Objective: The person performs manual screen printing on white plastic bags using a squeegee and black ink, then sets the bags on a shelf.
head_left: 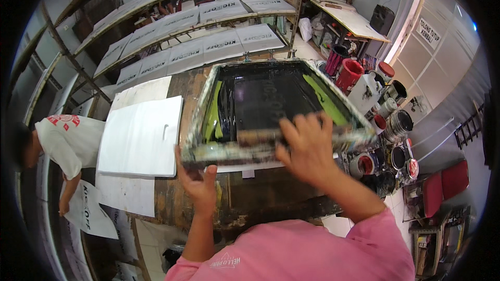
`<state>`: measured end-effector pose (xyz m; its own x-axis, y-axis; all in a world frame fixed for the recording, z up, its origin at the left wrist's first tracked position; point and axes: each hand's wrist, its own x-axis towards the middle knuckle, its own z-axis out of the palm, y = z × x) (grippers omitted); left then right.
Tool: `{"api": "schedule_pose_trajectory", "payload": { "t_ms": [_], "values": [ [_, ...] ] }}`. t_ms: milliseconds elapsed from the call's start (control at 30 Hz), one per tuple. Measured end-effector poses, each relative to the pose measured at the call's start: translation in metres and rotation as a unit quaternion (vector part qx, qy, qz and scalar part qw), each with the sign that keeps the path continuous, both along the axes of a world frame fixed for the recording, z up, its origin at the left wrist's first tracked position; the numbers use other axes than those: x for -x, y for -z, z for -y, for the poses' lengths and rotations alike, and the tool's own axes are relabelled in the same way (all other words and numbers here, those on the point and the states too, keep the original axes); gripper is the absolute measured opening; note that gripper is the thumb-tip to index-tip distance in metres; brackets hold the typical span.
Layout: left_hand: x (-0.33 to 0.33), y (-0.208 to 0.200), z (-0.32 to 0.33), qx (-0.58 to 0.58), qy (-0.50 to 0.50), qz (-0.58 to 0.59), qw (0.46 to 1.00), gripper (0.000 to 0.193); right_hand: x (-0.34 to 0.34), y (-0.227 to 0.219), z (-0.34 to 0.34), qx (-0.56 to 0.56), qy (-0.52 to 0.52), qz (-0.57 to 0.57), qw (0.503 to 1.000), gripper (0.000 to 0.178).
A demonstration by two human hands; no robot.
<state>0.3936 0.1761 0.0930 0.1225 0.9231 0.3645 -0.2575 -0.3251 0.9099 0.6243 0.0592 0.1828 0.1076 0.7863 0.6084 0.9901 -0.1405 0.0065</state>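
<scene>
A screen printing frame (224, 154), its wooden rim smeared with ink, sits on the worktable in front of me, its near edge slightly raised over a white sheet. Black ink coats the mesh (255, 99), with yellow-green strips along both sides. My left hand (200, 190) grips the frame's near left corner, thumb on the front. My right hand (308, 148) is closed round the wooden handle of a squeegee (255, 136), which lies across the near end of the mesh. The squeegee's blade is hidden. Left of the frame lies a stack of white sheets (135, 138).
At the left a co-worker (73, 140) holds a printed sheet (88, 211) by a rack. Drying shelves (208, 18) with printed sheets stand behind the table. Ink tubs and cans (398, 125) crowd the right side, near a red chair (442, 190) and a door (432, 31).
</scene>
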Motion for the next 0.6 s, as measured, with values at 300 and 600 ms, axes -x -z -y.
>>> {"api": "schedule_pose_trajectory", "payload": {
  "t_ms": [300,600],
  "values": [
    [0.005,0.123,-0.006,-0.227,-0.067,-0.720,0.652,0.113,-0.046,-0.087,-0.067,-0.123,-0.048,0.048,0.990,0.040],
    [-0.006,0.110,-0.002,-0.094,0.066,-0.742,0.661,0.118,-0.051,-0.121,-0.093,-0.098,-0.016,0.059,0.993,0.046]
  ]
}}
